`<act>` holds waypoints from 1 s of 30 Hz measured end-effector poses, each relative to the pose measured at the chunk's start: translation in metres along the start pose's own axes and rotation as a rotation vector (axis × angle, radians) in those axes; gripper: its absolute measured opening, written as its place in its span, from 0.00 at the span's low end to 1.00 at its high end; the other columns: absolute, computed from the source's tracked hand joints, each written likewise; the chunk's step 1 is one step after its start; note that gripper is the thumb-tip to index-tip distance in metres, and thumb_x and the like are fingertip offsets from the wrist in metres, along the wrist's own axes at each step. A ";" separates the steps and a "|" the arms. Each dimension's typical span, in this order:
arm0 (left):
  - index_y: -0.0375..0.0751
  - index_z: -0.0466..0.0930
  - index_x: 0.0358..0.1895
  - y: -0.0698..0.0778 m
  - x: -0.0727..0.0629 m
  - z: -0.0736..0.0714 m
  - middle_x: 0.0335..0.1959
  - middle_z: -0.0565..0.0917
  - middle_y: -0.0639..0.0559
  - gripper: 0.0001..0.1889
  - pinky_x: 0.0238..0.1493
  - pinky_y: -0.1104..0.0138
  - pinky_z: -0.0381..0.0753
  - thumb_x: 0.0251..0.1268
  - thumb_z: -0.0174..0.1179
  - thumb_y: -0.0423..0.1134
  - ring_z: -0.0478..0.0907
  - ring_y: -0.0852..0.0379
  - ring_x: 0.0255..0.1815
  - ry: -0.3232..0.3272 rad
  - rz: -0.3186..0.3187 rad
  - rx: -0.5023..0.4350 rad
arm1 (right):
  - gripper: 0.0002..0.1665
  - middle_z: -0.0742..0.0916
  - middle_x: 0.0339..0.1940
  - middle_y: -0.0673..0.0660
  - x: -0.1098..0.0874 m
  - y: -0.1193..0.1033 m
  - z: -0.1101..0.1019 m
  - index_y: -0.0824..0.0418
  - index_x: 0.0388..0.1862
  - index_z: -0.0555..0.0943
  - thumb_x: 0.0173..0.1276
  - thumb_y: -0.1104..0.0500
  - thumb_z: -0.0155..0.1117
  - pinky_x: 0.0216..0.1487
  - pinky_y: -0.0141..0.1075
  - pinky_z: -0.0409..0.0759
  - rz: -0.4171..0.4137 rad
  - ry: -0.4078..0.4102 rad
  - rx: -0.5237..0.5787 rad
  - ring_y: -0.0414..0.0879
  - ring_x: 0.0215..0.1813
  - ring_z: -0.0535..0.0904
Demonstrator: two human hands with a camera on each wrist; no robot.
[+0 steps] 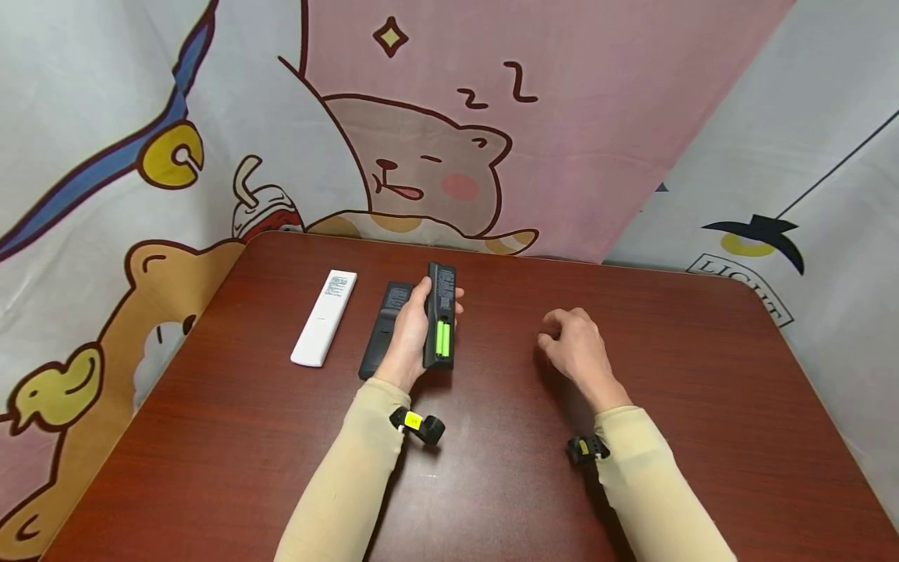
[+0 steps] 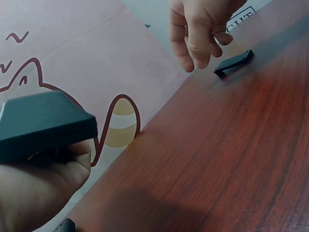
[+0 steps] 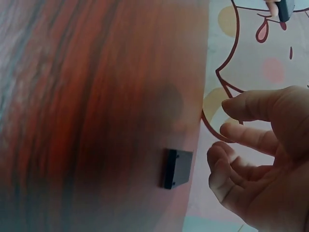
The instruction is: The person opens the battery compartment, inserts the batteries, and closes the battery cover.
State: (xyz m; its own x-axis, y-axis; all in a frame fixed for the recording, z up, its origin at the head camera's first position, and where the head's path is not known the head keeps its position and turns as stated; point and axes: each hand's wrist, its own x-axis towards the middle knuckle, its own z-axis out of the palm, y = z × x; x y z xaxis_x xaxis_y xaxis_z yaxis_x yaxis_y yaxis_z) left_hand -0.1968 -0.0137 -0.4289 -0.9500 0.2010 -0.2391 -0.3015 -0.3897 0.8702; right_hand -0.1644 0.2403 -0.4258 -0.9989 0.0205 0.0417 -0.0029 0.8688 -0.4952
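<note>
My left hand grips a black remote control, back side up, thumb along one edge and fingertips round the other. Two green batteries lie side by side in its uncovered compartment. Over the right part of the table hovers my right hand, its fingers loosely bent and holding nothing. A small black battery cover lies on the tabletop below this hand in the right wrist view. It also appears in the left wrist view as a dark piece, while the head view has it hidden by the hand.
A second black remote control lies face down just left of my left hand, partly covered by it. Farther left is a white remote control. The brown wooden table backs onto a printed cloth.
</note>
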 end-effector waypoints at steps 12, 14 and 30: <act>0.36 0.79 0.65 0.000 -0.001 0.000 0.43 0.83 0.45 0.34 0.38 0.67 0.77 0.84 0.37 0.61 0.77 0.57 0.35 0.005 -0.005 0.015 | 0.22 0.75 0.57 0.73 0.001 0.008 0.000 0.71 0.59 0.79 0.70 0.61 0.67 0.54 0.60 0.77 0.066 -0.035 -0.053 0.68 0.54 0.78; 0.36 0.79 0.65 0.000 -0.001 0.000 0.44 0.82 0.43 0.34 0.38 0.66 0.77 0.83 0.37 0.61 0.77 0.57 0.35 0.007 -0.005 0.015 | 0.23 0.75 0.57 0.73 0.001 0.009 0.001 0.71 0.59 0.79 0.70 0.61 0.68 0.54 0.60 0.77 0.068 -0.040 -0.063 0.68 0.54 0.78; 0.35 0.77 0.67 0.000 -0.001 0.000 0.41 0.82 0.48 0.34 0.38 0.67 0.77 0.84 0.37 0.61 0.77 0.58 0.35 0.004 -0.011 0.015 | 0.24 0.75 0.56 0.76 0.003 0.018 0.004 0.72 0.59 0.79 0.68 0.61 0.67 0.54 0.61 0.77 0.110 -0.057 -0.121 0.72 0.53 0.78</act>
State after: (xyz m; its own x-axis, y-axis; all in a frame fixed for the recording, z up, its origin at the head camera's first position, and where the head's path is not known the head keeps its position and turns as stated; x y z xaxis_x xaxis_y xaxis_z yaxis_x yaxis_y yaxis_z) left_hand -0.1956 -0.0140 -0.4287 -0.9468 0.2013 -0.2509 -0.3110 -0.3737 0.8739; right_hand -0.1676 0.2544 -0.4381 -0.9939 0.0941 -0.0579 0.1093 0.9161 -0.3857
